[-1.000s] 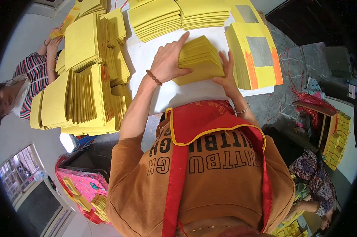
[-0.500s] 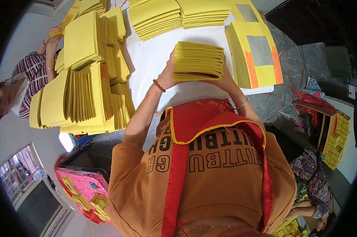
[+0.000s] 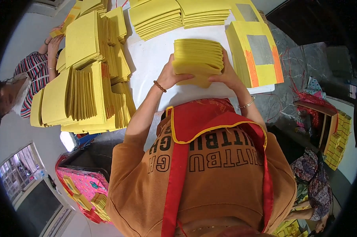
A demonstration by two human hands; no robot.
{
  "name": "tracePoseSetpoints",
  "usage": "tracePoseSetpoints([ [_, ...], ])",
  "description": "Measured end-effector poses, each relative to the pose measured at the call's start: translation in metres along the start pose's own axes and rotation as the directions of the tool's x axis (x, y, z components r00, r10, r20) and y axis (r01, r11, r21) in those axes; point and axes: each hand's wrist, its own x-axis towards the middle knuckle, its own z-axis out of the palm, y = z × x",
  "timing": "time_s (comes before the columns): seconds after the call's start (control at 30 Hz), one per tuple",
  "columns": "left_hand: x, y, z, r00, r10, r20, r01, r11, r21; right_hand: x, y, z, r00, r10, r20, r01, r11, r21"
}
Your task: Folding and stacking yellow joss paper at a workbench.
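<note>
A thick stack of folded yellow paper sheets (image 3: 198, 59) is held between my two hands above the white table (image 3: 147, 59). My left hand (image 3: 173, 74) grips its left side, the thumb laid across the near face. On the opposite side my right hand (image 3: 227, 73) holds it the same way, thumb pointing inward. Layered edges show along the top of the stack, while its near face tilts toward me. Most of my fingers are hidden behind the paper.
High piles of folded yellow paper (image 3: 81, 43) stand along the left. More yellow stacks (image 3: 158, 17) lie at the far edge. At the right is a yellow stack with a silver patch and orange bands (image 3: 261, 51). A person in a striped top (image 3: 38, 65) works at far left; another person (image 3: 318, 189) is at lower right.
The stack has tipped so its near face shows, and its lower edge hangs down. Both my thumbs have come into view across that face.
</note>
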Motion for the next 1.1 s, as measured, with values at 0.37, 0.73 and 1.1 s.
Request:
tracePoseSetpoints([
  [0.37,-0.002,-0.006,0.003,0.994,-0.11,-0.023,0.11,0.994,0.008,0.0,-0.027,0.003,0.999,0.02,0.025,-0.015,0.982,-0.186],
  [0.73,-0.007,0.024,-0.012,0.985,0.1,-0.137,-0.072,0.977,0.199,-0.005,-0.075,0.003,0.999,0.027,0.045,0.013,0.705,-0.709],
  [1.1,-0.004,0.096,-0.042,0.992,0.107,0.065,-0.121,0.686,0.717,0.014,-0.009,-0.002,0.996,0.024,0.084,0.021,0.869,-0.494],
])
